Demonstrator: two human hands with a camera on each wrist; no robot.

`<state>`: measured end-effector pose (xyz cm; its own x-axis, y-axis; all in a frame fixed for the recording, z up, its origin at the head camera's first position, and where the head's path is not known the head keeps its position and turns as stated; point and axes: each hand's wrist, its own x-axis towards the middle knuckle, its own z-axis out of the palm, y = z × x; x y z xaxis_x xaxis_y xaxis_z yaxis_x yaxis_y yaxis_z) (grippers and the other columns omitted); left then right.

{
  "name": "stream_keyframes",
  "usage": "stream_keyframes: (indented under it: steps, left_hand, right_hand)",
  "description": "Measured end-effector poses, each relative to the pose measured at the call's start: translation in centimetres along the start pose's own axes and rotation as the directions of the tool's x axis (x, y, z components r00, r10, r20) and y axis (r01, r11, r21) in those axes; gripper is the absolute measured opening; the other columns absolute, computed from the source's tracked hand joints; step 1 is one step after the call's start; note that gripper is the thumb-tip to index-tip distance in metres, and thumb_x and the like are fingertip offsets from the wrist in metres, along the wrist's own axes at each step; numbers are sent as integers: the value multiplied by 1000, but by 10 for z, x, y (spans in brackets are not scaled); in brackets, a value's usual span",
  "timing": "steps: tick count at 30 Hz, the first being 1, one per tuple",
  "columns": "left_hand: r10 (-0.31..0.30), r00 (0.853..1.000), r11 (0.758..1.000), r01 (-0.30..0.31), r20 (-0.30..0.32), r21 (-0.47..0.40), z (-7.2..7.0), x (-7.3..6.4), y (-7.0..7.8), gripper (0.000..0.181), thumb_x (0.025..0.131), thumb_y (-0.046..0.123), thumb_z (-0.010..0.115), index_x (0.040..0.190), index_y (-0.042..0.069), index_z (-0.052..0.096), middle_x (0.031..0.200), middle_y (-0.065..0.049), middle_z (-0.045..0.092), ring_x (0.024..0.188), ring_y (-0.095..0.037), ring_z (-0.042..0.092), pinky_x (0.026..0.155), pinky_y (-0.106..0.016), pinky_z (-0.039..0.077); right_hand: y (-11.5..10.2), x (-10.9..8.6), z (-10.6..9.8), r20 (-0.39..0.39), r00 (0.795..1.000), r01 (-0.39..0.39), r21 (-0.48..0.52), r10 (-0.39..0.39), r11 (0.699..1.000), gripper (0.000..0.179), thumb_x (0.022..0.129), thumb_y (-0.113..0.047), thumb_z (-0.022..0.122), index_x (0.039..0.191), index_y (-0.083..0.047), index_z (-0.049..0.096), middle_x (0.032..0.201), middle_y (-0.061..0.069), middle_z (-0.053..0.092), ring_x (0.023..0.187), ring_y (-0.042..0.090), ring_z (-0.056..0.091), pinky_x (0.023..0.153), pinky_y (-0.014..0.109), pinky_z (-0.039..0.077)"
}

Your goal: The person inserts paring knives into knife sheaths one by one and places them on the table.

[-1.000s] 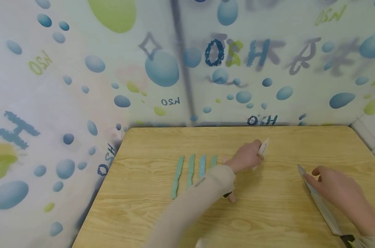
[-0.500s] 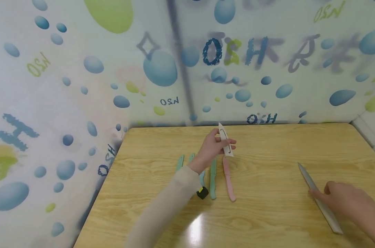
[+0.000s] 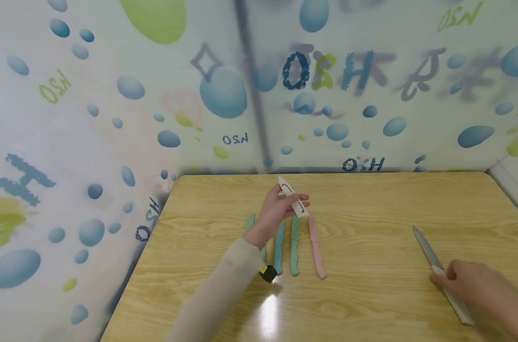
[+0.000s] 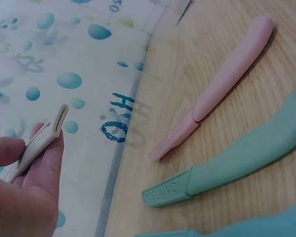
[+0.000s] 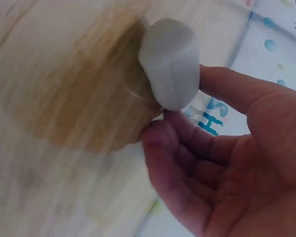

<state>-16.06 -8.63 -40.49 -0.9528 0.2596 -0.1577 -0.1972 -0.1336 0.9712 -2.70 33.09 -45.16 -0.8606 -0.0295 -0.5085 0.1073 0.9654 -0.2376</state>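
A white knife cover [image 3: 287, 188] with a dark curved marking is pinched between the thumb and fingers of my left hand [image 3: 271, 211], above the far ends of the row of coloured knives. In the left wrist view the cover [image 4: 47, 134] shows a narrow slot at its end. My right hand [image 3: 473, 281] holds a knife with a bare grey blade [image 3: 426, 244], near where blade and handle meet. Its white handle [image 5: 171, 64] sits between thumb and fingers in the right wrist view. The blade points to the back of the table.
On the wooden table [image 3: 370, 294] lie a pink knife [image 3: 317, 249], a green knife [image 3: 294, 249], a blue knife [image 3: 278, 254] and another green one [image 3: 250, 221], partly behind my left arm. A patterned wall [image 3: 225, 95] rises behind the table's far edge.
My left hand has carried the white cover leftward from right of the pink knife to above the row. My right hand has moved down along the knife from the blade side to its handle.
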Motion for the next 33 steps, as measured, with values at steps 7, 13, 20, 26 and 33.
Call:
stream_keyframes:
  steps: [7,13,20,26,33]
  left_hand:
    - [7,1000,997,-8,-17,-74,-9,-5,-5,25,107,7,54,130,1,48,122,-21,71,112,-30,72,95,-37,59]
    - [-9,998,977,-6,-69,-212,-12,-10,-10,21,108,5,52,128,3,47,125,-24,69,116,-32,70,95,-37,59]
    - [-28,993,939,-12,-111,-344,-12,-16,-16,28,106,3,54,133,2,44,122,-20,71,109,-26,73,91,-35,61]
    - [-48,992,916,-4,-120,-400,-10,-23,-19,9,109,5,51,116,5,47,128,-22,68,114,-27,71,94,-35,59]
    - [-52,988,863,-29,-146,-504,-4,-29,-21,6,110,5,48,113,0,47,133,-26,63,121,-31,67,98,-35,56]
  right_hand:
    - [3,4,2,-51,999,17,26,-16,1000,44,101,-49,62,86,-7,62,70,0,49,62,18,44,56,32,34]
    - [-8,4,-2,-234,960,167,42,-153,985,33,103,-35,65,96,-4,58,70,-1,49,61,16,43,52,30,35]
    - [-38,5,0,-412,834,405,5,-368,914,21,102,-16,68,111,1,58,86,-2,62,69,3,46,55,27,43]
    - [-62,2,1,-471,788,446,-9,-397,895,27,105,-20,64,119,1,56,93,0,64,73,5,50,58,29,47]
    - [-88,3,2,-545,736,455,-42,-402,890,27,103,-26,67,116,-2,62,92,-1,64,72,8,52,56,32,47]
